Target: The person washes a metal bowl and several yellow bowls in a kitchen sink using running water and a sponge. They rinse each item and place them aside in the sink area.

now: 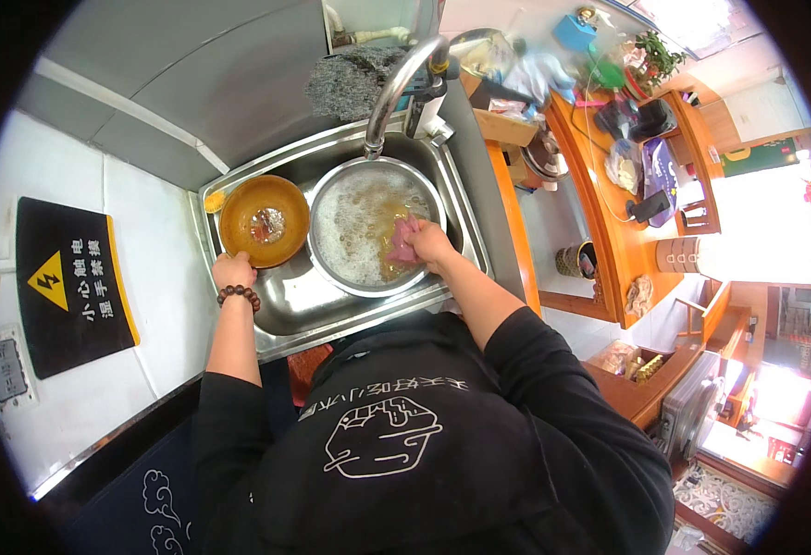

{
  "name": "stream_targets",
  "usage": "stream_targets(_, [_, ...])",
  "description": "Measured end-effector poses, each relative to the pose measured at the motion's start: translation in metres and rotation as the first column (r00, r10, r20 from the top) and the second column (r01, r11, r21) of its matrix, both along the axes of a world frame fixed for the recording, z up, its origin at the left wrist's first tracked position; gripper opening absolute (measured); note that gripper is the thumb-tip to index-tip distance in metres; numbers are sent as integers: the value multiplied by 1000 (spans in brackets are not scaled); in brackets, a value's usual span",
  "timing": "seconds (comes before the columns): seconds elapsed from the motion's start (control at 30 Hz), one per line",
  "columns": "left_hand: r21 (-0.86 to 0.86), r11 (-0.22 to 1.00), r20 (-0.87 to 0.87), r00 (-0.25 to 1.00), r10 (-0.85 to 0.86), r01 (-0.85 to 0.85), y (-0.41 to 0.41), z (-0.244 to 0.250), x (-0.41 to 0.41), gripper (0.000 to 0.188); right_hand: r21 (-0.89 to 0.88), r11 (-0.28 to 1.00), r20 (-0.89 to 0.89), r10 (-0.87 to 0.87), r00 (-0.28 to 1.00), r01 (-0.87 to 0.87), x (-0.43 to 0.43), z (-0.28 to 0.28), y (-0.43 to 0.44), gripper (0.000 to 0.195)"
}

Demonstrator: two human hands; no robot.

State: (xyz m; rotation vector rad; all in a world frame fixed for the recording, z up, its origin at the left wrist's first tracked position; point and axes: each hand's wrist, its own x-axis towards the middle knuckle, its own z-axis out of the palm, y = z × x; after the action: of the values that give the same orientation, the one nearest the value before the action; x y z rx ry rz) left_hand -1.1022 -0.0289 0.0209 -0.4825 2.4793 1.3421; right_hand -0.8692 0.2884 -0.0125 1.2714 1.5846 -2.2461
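Note:
My left hand (236, 270) grips the near rim of a brown bowl (287, 243), which is over the left part of a stainless steel sink (294, 298). A little liquid lies in the bowl's bottom. My right hand (429, 246) holds a bunched pink cloth (403, 239) in a round metal basin (377, 290). Foamy, brownish water fills this basin, which stands in the sink to the right of the bowl. A beaded bracelet is on my left wrist. The curved metal faucet (395, 83) hangs over the basin's far rim.
At the sink's far left corner is a yellow scrubber (215, 202). A dark mesh-like bundle (350, 83) is behind the sink. On the right, a wooden counter (586, 180) carries bags, a phone (649, 207) and a potted plant (657, 59). A grey wall borders the sink's back.

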Motion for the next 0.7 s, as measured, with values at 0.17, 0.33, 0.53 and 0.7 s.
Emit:
stream_targets(0.17, [-313, 947, -257, 955, -150, 65, -19, 7, -14, 21, -42, 998, 24, -41, 999, 42, -15, -12, -5, 23])
stream_targets(0.33, [-152, 964, -346, 902, -258, 217, -9, 71, 13, 17, -140, 963, -94, -245, 965, 231, -27, -5, 0, 21])
stream_targets(0.53, [119, 861, -111, 868, -484, 495, 47, 65, 72, 37, 120, 974, -188, -170, 967, 194, -37, 24, 21, 17])
stream_targets(0.7, [351, 852, 366, 781, -506, 388, 125, 45, 107, 38, 637, 759, 35, 145, 989, -133, -29, 33, 37, 15])
